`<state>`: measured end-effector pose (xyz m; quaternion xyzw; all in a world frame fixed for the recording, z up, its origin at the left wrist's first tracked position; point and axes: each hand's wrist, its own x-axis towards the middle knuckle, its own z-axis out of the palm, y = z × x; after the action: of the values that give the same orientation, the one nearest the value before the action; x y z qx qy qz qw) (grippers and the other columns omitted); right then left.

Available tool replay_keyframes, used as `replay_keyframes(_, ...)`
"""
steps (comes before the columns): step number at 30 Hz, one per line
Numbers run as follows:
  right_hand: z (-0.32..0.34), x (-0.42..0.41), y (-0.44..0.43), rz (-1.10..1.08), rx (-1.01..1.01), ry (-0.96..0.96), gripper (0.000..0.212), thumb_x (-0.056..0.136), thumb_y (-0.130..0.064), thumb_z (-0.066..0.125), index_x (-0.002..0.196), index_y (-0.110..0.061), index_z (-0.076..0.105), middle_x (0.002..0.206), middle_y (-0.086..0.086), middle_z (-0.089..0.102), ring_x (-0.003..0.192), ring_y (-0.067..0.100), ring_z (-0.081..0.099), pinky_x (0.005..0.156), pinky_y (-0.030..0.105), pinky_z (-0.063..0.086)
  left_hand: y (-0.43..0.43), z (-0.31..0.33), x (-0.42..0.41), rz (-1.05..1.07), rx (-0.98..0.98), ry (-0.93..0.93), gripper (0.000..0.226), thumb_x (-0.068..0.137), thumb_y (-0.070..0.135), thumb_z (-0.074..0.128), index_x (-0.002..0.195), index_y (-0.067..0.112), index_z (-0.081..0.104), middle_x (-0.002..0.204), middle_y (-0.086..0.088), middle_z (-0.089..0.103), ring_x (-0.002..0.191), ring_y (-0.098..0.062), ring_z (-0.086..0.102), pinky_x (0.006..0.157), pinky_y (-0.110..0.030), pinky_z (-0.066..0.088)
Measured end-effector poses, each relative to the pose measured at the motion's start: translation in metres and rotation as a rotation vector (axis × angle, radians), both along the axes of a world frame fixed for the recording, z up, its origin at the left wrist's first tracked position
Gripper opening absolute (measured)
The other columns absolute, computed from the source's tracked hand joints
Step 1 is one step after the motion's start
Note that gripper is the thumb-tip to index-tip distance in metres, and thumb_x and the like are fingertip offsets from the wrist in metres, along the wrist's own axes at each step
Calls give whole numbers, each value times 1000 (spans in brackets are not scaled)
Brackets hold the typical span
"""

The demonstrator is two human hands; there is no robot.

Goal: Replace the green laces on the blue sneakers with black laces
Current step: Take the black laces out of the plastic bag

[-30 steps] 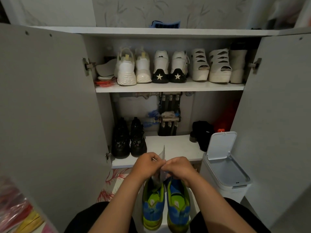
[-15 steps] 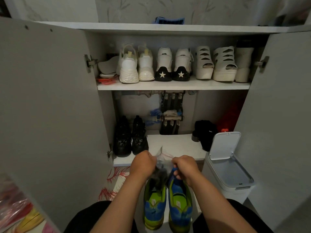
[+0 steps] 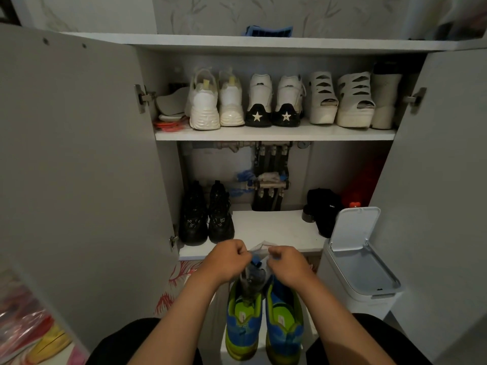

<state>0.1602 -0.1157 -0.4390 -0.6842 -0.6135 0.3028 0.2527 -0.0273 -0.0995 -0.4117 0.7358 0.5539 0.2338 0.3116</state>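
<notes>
Hands first: our left hand and right hand each pinch one side of the mouth of a small clear plastic bag, fingers curled tight on the film. A dark bundle hangs inside it, which we take to be the black laces. The bag dangles over the far end of the blue sneakers, which stand side by side on a small white tabletop between our knees. We cannot tell whether the bag touches them, and their green lacing is too dim to trace from here.

We judge the step in hand to be opening the bag. To do it well, we should pull the two lips straight apart with even force, keep the mouth upward so the bundle does not spill, and hold the bag low over the shoes so anything that drops lands there rather than on the floor.

Room is narrow sideways. The left cabinet door and the right cabinet door stand open on either flank, and a white bin with its lid raised sits just beside our right forearm, so that elbow should stay tucked. Ahead, the lower shelf has a bare middle stretch near our knuckles, with black boots at its left.
</notes>
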Motion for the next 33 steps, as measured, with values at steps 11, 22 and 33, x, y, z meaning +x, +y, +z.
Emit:
replay_keyframes(11,21,-7,-3,24,158,402,43,84,3,71,120,-20,72,106,-9,74,83,1,69,82,26,59,10,-5,-13,177,-141,-325,20,95,15,50,88,26,66,95,1,69,91,-20,65,84,-40,55)
replay_keyframes(22,44,7,-10,-105,191,768,25,81,-5,78,100,-22,79,97,-8,77,88,8,73,71,25,60,12,-3,3,190,-470,-605,21,99,12,54,111,12,70,102,-10,73,88,-19,68,68,-24,53)
replay_keyframes(33,22,10,-1,-11,21,476,31,74,-17,86,99,-31,73,104,-14,72,99,5,65,86,24,53,14,7,-2,337,-101,-544,6,88,27,72,86,22,75,85,2,74,80,-17,69,63,-30,55)
